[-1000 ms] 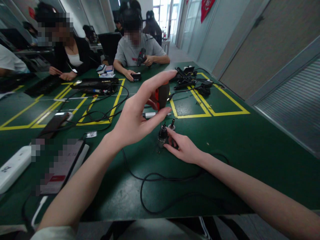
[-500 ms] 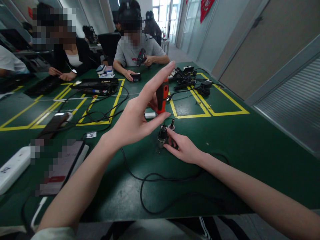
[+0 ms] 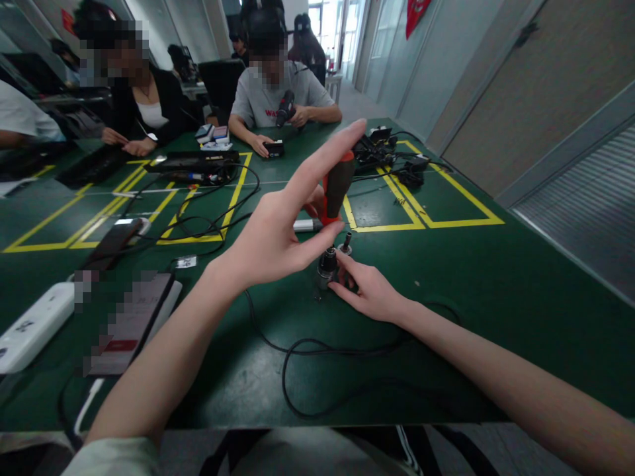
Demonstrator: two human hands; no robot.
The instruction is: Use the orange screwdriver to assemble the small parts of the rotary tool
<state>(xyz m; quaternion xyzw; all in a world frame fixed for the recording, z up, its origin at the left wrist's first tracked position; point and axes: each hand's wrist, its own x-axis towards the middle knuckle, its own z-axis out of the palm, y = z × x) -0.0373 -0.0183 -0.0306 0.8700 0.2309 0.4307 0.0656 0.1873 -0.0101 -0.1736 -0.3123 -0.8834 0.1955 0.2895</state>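
Observation:
My left hand [image 3: 275, 231] grips a screwdriver [image 3: 338, 188] with a red and black handle, its thumb low on the handle and the index finger stretched past the top. The handle stands nearly upright, leaning right; the screwdriver's tip is hard to make out. Directly below it is a dark, round metal part like a drill chuck [image 3: 326, 270], upright on the green table. The fingers of my right hand [image 3: 372, 291] close on its right side. Just behind it stands a small metal piece with a stem and disc base [image 3: 346, 246]. A silver tube [image 3: 305, 225] lies behind my left thumb.
Black cable [image 3: 310, 352] loops across the front of the green table [image 3: 496, 297]. A phone [image 3: 129, 324] and white power strip [image 3: 37, 327] lie left. Dark parts and cables [image 3: 381, 152] pile at the back. Opposite, a person holds a power drill [image 3: 285, 109].
The screwdriver handle has turned and now tilts to the right, with its dark side showing. My right hand keeps its hold on the metal part. The whole view has shifted slightly.

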